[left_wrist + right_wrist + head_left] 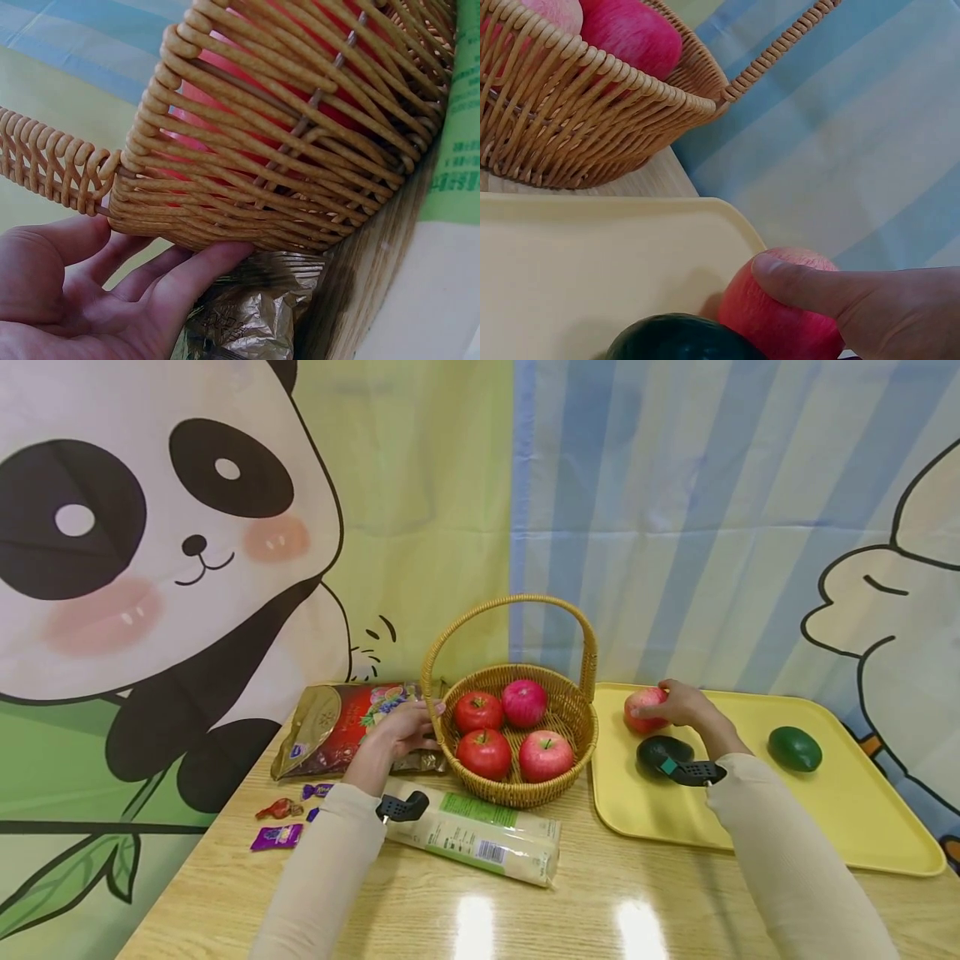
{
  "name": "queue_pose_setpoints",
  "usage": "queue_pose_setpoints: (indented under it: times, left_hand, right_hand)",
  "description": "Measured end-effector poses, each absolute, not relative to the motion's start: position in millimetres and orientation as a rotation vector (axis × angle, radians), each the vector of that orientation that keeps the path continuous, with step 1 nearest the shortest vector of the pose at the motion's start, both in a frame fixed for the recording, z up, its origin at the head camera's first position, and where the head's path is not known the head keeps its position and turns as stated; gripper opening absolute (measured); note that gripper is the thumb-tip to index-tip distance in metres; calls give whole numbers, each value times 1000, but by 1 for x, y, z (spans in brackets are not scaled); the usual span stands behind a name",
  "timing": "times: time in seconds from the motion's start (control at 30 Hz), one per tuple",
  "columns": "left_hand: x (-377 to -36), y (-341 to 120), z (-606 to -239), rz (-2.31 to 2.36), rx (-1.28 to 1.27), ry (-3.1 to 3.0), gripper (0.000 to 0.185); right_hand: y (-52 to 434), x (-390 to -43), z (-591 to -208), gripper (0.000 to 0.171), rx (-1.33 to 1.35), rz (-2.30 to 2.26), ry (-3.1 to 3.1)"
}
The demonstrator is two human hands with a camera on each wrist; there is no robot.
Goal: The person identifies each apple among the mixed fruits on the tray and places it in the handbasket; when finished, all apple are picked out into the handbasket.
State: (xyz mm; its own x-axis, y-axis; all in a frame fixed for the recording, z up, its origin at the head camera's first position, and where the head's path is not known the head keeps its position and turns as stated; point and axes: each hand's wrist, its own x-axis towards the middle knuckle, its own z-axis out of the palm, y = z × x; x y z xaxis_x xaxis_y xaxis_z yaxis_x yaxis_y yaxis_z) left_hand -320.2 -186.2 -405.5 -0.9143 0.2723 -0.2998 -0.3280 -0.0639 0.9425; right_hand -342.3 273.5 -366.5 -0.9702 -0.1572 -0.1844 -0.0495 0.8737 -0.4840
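A wicker basket (491, 789) with a tall handle stands mid-table, holding several red and pink apples (483, 754). My left hand (405, 729) is at its left side; in the left wrist view the thumb is at the handle's base and the fairly straight fingers (199, 281) touch the outer wall. On the yellow tray (757, 714), my right hand (686, 703) grips a pinkish-red apple (643, 710) near the back left corner. The right wrist view shows the thumb (799, 283) across its top; the other fingers are mostly hidden. A dark green avocado (660, 753) sits just in front of that apple.
Another green avocado-like fruit (795, 749) lies on the tray's right half. Behind my left hand is a brown-and-red snack bag (322, 731). A pale green-and-white package (487, 843) lies before the basket. Small wrapped candies (276, 837) are at left. A printed curtain (622, 527) hangs behind.
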Motion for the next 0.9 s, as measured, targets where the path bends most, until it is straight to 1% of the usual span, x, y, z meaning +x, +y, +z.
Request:
queue_pose_setpoints:
  times: [0.53,0.9]
  left_hand:
    - [-318,-185,-404,2044,-86,1828,50]
    - [-319,-185,-404,2026,-75,1825,53]
  right_hand:
    - [278,-339,-367,85,-214,-839,2731]
    - [276,-333,-366,83,-266,-778,2805]
